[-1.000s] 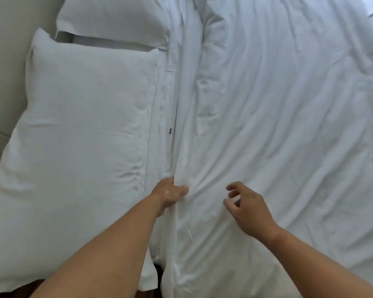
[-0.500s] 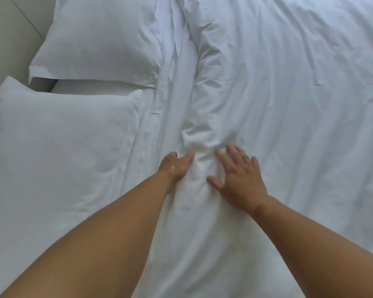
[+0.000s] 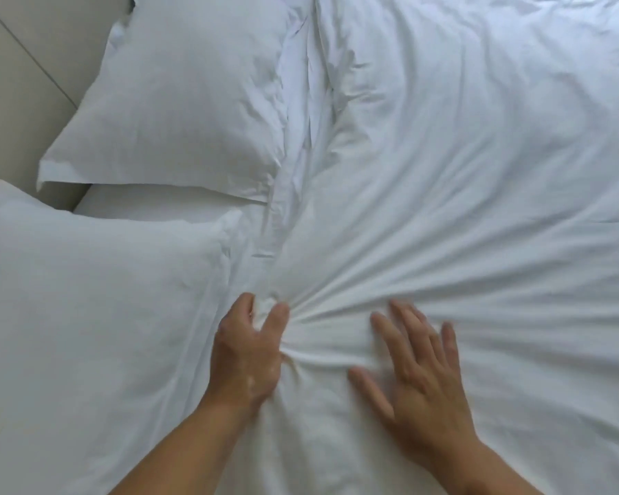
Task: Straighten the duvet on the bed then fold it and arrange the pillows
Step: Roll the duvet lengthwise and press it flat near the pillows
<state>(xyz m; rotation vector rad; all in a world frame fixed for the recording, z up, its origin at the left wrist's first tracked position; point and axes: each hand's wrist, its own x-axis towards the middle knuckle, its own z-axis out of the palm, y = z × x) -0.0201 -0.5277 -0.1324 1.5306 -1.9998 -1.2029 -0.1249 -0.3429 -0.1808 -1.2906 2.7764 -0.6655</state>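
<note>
Clearly the duvet [image 3: 472, 180] is soft, light stuff. It lies spread over most of the bed, right up to the near pillow [image 3: 86, 334], and it puckers into a fan of creases where it is tugged. The left hand [image 3: 247, 351] pinches a small bunch of its edge between thumb and fingers, close beside that pillow. The right hand [image 3: 420, 376] lies spread flat on the cover just next to it. I'd say the cloth will slide easily but go limp, so the hem and corners are the places to take hold, with the hands well apart. The far pillow [image 3: 179, 101] sits against a beige panelled wall [image 3: 15, 87], and a strip of white sheet [image 3: 151, 203] shows between the two pillows.
</note>
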